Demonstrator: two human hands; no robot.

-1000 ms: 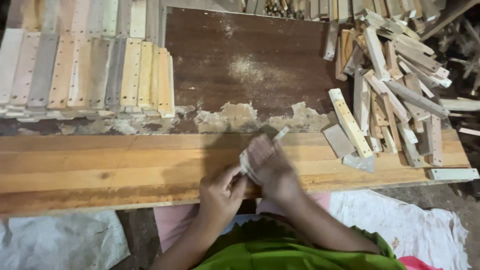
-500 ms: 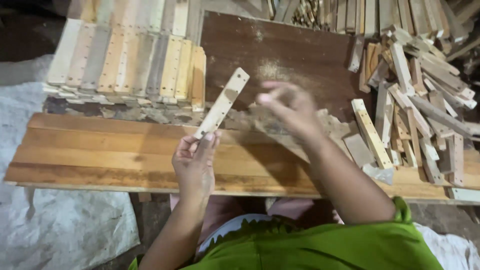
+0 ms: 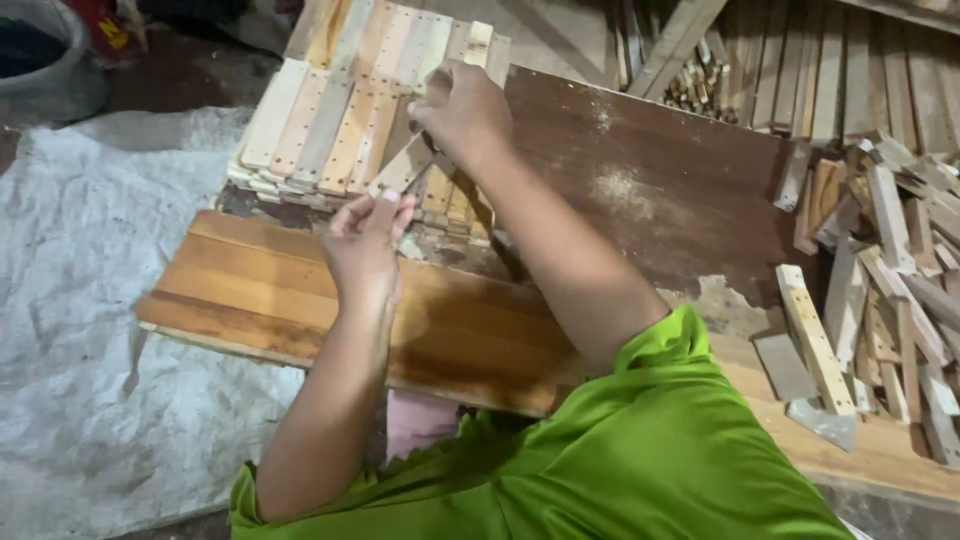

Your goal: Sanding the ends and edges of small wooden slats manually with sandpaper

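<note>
Two hands, one wooden strip held, roughly a dozen strips in the stacked row

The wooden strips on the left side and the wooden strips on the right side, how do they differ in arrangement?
The left stack of strips lies in neat, parallel rows, edge to edge; the right pile of strips is loose, with pieces crossing at many angles. The left stack sits at the far left of the dark board, by both hands, left hand and right hand; the right pile lies away from them. Both hold pale strips, some with small holes.
</note>
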